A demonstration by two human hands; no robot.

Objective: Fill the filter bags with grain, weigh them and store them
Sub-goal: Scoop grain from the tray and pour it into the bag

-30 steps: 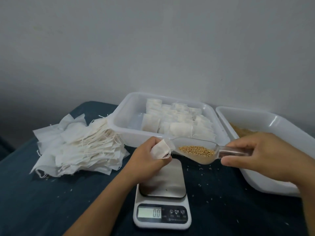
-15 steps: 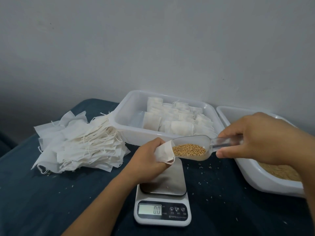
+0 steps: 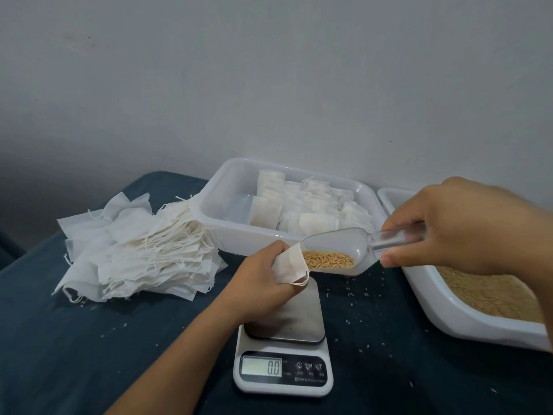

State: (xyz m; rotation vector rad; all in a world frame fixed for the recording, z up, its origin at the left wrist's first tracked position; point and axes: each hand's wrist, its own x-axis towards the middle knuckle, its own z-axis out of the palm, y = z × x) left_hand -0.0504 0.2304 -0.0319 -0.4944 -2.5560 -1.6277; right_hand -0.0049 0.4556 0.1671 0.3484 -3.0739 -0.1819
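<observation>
Above the scale (image 3: pixel 282 339), the left hand (image 3: pixel 263 283) pinches a limp bag (image 3: pixel 290 265) open; the right hand (image 3: pixel 454 226) grips the scoop (image 3: pixel 338 253) of grain (image 3: pixel 327 260). Flimsy paper, I reckon: best held at the rim.

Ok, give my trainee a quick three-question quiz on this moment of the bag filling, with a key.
1. True or false: the scale display reads 0.0.
2. Which hand holds the clear scoop? A) left hand B) right hand C) neither
3. Fill in: the scoop's tip meets the open mouth of the ____ held above the scale.

Key
1. True; nothing rests on the platform.
2. B; the right hand grips the handle while the left hand holds the filter bag.
3. Filter bag; the grain lies in the scoop.
</observation>
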